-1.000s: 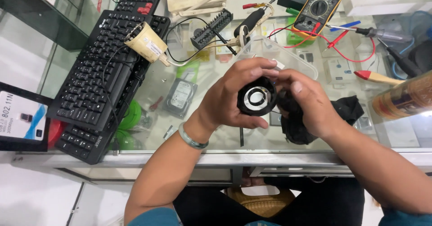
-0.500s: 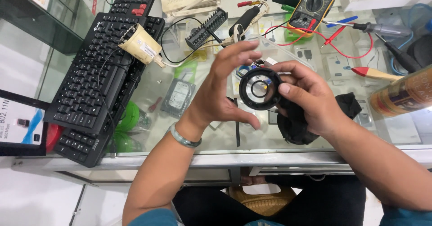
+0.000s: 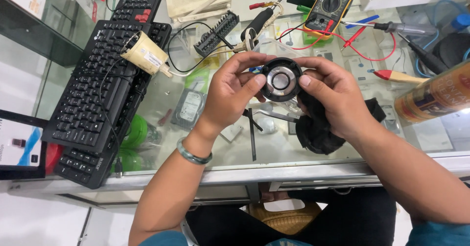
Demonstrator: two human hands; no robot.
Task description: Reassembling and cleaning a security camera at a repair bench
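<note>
Head-camera view, looking down on a glass-topped bench (image 3: 235, 158): two black keyboards (image 3: 105, 79), matte plastic with rows of square keys, lay stacked at an angle along the left edge, a cream, barrel-shaped plastic part (image 3: 143, 53) resting on the upper one with a thin black cable trailing from it. Just right of them a flat, silvery metal drive (image 3: 188, 109) sat on the glass. At mid-bench, above the near edge, the left hand (image 3: 230, 96), a smooth green bangle (image 3: 193, 154) on its wrist, and the right hand (image 3: 330, 96) were closed from either side on a round black disc-shaped part (image 3: 280, 79), thumbs pressed on the rim; its face showed a bright, polished metal ring around a duller centre. A soft, crumpled black cloth (image 3: 318, 128) was bunched under the right palm, touching it. At the far edge a yellow-cased multimeter (image 3: 333, 3) with red leads lay beside a black bit holder (image 3: 215, 30), and a glossy orange spray can (image 3: 435, 96) lay at the right edge. Judging by the clean shine of the ring and the cloth in hand, wiping appeared largely done and the part was being inspected; it remained held clear of the bench, fitted to nothing visible.
</note>
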